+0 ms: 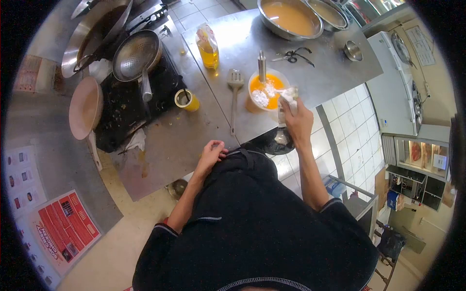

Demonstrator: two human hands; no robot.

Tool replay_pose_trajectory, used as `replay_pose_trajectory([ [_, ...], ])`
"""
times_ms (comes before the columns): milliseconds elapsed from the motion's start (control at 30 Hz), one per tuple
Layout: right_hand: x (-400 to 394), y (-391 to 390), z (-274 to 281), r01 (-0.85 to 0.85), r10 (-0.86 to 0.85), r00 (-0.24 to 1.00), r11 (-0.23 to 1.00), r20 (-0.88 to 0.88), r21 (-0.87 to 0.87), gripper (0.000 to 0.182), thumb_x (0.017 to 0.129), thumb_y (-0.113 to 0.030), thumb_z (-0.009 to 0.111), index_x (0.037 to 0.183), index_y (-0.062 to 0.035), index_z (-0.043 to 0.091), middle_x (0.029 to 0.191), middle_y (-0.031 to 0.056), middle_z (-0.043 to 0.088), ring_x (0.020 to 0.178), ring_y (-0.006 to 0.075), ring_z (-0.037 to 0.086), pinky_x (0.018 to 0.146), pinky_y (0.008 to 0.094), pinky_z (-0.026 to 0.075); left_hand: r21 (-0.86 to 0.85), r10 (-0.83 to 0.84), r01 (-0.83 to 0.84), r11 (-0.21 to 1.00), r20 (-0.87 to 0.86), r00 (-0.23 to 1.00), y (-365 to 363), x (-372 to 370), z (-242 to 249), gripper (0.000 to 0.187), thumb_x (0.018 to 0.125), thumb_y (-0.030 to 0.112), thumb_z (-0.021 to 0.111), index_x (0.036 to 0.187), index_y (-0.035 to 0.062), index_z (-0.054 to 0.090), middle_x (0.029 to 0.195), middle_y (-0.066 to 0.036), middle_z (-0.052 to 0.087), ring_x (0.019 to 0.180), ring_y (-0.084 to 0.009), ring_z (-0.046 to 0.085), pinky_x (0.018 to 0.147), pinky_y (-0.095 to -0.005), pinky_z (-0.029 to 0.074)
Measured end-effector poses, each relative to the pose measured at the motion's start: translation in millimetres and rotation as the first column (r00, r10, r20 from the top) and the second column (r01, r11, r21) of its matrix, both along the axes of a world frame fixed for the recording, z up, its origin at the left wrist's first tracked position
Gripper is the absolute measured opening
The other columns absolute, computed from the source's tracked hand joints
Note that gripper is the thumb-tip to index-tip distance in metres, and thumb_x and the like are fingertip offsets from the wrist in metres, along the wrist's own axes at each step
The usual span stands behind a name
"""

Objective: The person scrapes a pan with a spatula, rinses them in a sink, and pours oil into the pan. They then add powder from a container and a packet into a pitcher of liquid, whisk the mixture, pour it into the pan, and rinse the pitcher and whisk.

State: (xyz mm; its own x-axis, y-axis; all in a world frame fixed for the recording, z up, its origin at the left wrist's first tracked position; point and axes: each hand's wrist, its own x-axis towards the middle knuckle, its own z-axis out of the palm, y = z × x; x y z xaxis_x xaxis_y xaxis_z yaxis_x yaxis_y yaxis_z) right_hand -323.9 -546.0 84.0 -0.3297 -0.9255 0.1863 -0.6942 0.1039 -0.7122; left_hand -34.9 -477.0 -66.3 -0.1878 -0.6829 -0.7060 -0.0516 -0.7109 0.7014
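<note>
My right hand [299,121] grips a clear plastic bag of white powder [281,135], its white mouth tilted over the rim of a tub [251,103]. In the tub lies orange liquid [273,102], like beaten egg, with clumps of white powder [261,99] on top. A whisk with a metal handle [262,65] stands in it. My left hand [212,154] hangs by the counter's front edge, fingers loosely curved and apart, holding nothing. Between the hands and the oil bottle [208,51] lies a slotted spatula [234,99].
A yellow can [187,100] stands beside the black stove [128,114]. The stove carries a perforated pan [137,56]; a pink frying pan [85,107] is to its left. At the back are a large bowl of orange-brown liquid [291,18], scissors [292,57] and a small metal bowl [353,51].
</note>
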Motion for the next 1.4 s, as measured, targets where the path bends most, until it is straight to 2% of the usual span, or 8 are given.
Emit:
replay_pose_trajectory([
  [233, -15, -10, -17, 0.044, -0.043, 0.986, 0.999, -0.16, 0.001, 0.036, 0.09, -0.039, 0.066, 0.101, -0.0051, 0.067, 0.074, 0.0198, 0.067, 0.069, 0.0393, 0.066, 0.064, 0.0441, 0.05, 0.012, 0.007, -0.007, 1.0, 0.006, 1.0, 6, -3, 6, 0.037, 0.097, 0.035, 0.059, 0.118, 0.0038, 0.054, 0.096, -0.01, 0.07, 0.076, -0.0136, 0.063, 0.065, -0.0268, 0.049],
  [533, -18, -22, -14, 0.058, -0.064, 0.979, 0.998, -0.192, -0.037, 0.039, 0.088, -0.041, 0.068, 0.094, -0.0031, 0.066, 0.074, 0.0225, 0.066, 0.07, 0.0414, 0.064, 0.06, 0.0451, 0.048, 0.01, -0.025, 0.025, 1.0, 0.019, 0.999, 2, -1, 5, 0.038, 0.098, 0.037, 0.058, 0.12, 0.0061, 0.055, 0.1, -0.009, 0.069, 0.081, -0.0141, 0.063, 0.07, -0.0284, 0.049],
  [733, -25, -29, -23, 0.066, -0.069, 0.955, 0.998, -0.288, -0.02, 0.037, 0.09, -0.041, 0.066, 0.104, -0.0065, 0.068, 0.073, 0.0193, 0.066, 0.071, 0.039, 0.065, 0.066, 0.0464, 0.05, 0.002, -0.023, 0.023, 1.0, 0.021, 1.0, 3, -1, 8, 0.04, 0.098, 0.038, 0.057, 0.122, 0.006, 0.054, 0.101, -0.009, 0.069, 0.083, -0.0144, 0.063, 0.071, -0.0284, 0.049],
  [833, -22, -35, -21, 0.011, -0.043, 0.96, 0.993, -0.276, -0.119, 0.038, 0.089, -0.04, 0.066, 0.105, -0.0066, 0.068, 0.076, 0.0202, 0.067, 0.074, 0.0397, 0.065, 0.066, 0.0474, 0.05, -0.005, -0.024, 0.024, 1.0, 0.026, 0.999, 1, -2, 9, 0.041, 0.098, 0.039, 0.057, 0.122, 0.0057, 0.054, 0.101, -0.009, 0.069, 0.084, -0.0146, 0.063, 0.071, -0.0282, 0.048],
  [1033, -19, -35, -15, 0.04, -0.046, 0.978, 0.999, -0.203, -0.034, 0.038, 0.09, -0.041, 0.065, 0.106, -0.0069, 0.067, 0.08, 0.0202, 0.067, 0.077, 0.0409, 0.064, 0.067, 0.0482, 0.049, -0.021, -0.024, 0.024, 0.999, 0.021, 1.0, 1, -3, 14, 0.042, 0.098, 0.039, 0.057, 0.122, 0.0052, 0.054, 0.101, -0.009, 0.069, 0.083, -0.0152, 0.063, 0.072, -0.0292, 0.049],
  [1133, -21, -34, -17, 0.043, -0.034, 0.952, 0.999, -0.305, 0.024, 0.038, 0.09, -0.041, 0.065, 0.105, -0.0069, 0.067, 0.081, 0.0204, 0.067, 0.077, 0.0407, 0.065, 0.068, 0.048, 0.049, -0.014, -0.024, 0.024, 1.0, 0.015, 1.0, 10, -2, 9, 0.042, 0.097, 0.039, 0.058, 0.122, 0.0054, 0.054, 0.1, -0.009, 0.069, 0.082, -0.015, 0.063, 0.072, -0.029, 0.049],
  [1333, -13, -29, 7, 0.037, -0.04, 0.992, 0.999, -0.119, -0.024, 0.04, 0.09, -0.044, 0.063, 0.107, -0.0072, 0.068, 0.084, 0.0212, 0.068, 0.079, 0.0402, 0.065, 0.069, 0.0475, 0.049, -0.033, 0.035, -0.035, 0.999, 0.003, 0.999, -5, -1, 6, 0.04, 0.097, 0.036, 0.06, 0.121, 0.0048, 0.054, 0.099, -0.01, 0.07, 0.079, -0.0141, 0.063, 0.069, -0.0281, 0.049],
  [1400, -16, -20, -2, 0.056, -0.053, 0.978, 0.998, -0.2, 0.007, 0.041, 0.09, -0.044, 0.063, 0.108, -0.0075, 0.068, 0.084, 0.0208, 0.068, 0.08, 0.0399, 0.066, 0.07, 0.0477, 0.05, -0.014, 0.005, -0.004, 1.0, 0.006, 1.0, 8, -1, 6, 0.04, 0.098, 0.037, 0.059, 0.122, 0.0051, 0.054, 0.101, -0.009, 0.069, 0.08, -0.0144, 0.063, 0.07, -0.0286, 0.049],
])
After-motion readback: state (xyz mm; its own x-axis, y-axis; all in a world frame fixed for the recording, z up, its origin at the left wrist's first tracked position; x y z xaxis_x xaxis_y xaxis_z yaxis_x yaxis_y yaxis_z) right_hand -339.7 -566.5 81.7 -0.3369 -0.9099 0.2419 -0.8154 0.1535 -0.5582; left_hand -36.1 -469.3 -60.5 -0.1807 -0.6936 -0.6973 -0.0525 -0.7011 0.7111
